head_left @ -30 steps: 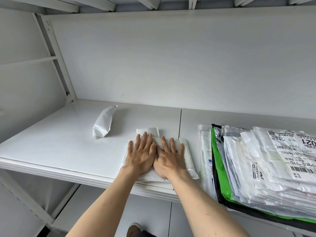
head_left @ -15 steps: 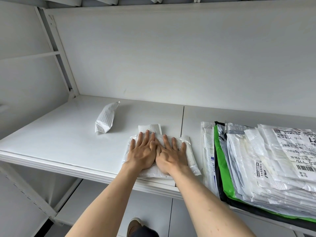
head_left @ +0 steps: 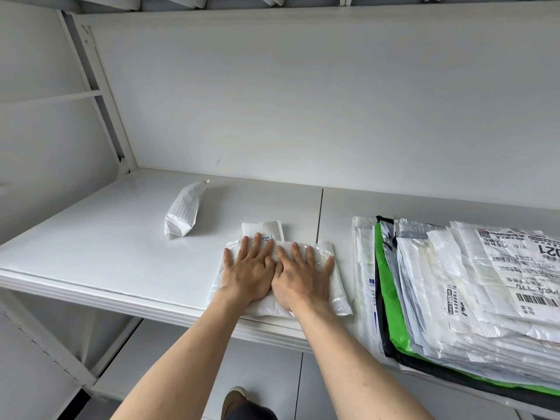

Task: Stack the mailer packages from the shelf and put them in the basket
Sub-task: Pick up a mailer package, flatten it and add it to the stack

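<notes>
I see bright, even, diffuse light with no clear source. Soft shadows fall under the shelf (head_left: 91,277) and right of the rolled white packet (head_left: 183,212). Glossy mailers (head_left: 472,286) show mild sheen. Focus is sharp; wide-angle bending curves the frame edges.

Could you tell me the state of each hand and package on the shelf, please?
Left hand: flat, pressing the small stack.
Right hand: flat, pressing it too.
Small stack: lying flat.
Lone mailer: apart, untouched.
Big pile: fanned, untouched.
</notes>
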### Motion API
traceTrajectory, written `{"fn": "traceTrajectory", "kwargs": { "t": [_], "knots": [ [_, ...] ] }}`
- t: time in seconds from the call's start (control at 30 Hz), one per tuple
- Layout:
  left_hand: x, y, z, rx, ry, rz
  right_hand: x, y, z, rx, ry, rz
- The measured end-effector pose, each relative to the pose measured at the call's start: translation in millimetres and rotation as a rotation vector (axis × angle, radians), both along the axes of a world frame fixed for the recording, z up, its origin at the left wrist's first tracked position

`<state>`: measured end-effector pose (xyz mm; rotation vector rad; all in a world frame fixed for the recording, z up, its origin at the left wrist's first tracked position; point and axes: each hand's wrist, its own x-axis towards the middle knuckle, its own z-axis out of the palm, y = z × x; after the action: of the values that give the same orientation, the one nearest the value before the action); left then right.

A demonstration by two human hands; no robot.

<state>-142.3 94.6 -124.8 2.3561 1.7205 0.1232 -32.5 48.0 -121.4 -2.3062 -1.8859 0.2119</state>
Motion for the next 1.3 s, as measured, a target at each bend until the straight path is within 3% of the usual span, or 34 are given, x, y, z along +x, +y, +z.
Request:
{"fn": "traceTrajectory", "kwargs": {
  "t": [0.57,0.8,0.97,1.13,1.3],
  "knots": [
    [-2.2,-2.3,1.5,0.001,-0.045,-0.008,2.2,-0.1,4.6,-0.092,0.009,0.035],
    [2.7,1.6,13.6,-0.034,0.039,0.031,5.1,-5.8,24.3,-0.182,0.065,0.102],
    [6.6,17.4,40.1,0.079,0.213,0.027,10.5,-30.5,48.9,-0.164,0.081,0.198],
    [12.3,14.9,45.3,-0.031,0.195,-0.053,42.5,-37.8,99.8,-0.082,0.158,0.145],
    [7.2,16.6,52.4,0.023,0.220,-0.027,71.7,-61.2,137.8,0.042,0.209,0.158]
  ]
}}
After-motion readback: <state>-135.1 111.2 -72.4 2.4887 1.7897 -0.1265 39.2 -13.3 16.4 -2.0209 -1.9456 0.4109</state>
